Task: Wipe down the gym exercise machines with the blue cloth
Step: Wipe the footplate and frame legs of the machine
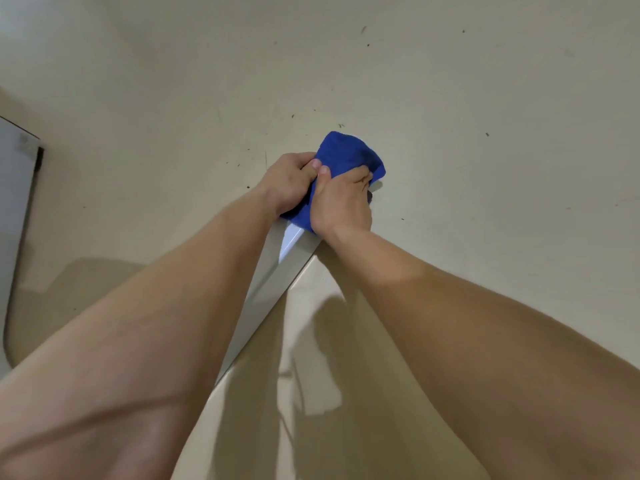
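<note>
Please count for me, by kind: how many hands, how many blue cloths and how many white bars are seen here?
Hands: 2 (left hand, right hand)
Blue cloth: 1
White bar: 1
Total: 4

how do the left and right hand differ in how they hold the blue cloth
The left hand grips the blue cloth from its left side; the right hand grips its nearer, lower end. The left hand shows mainly its back and thumb; the right hand's fingers curl in plain view over the cloth. Both clamp the cloth round the white bar, thumbs side by side.
</note>
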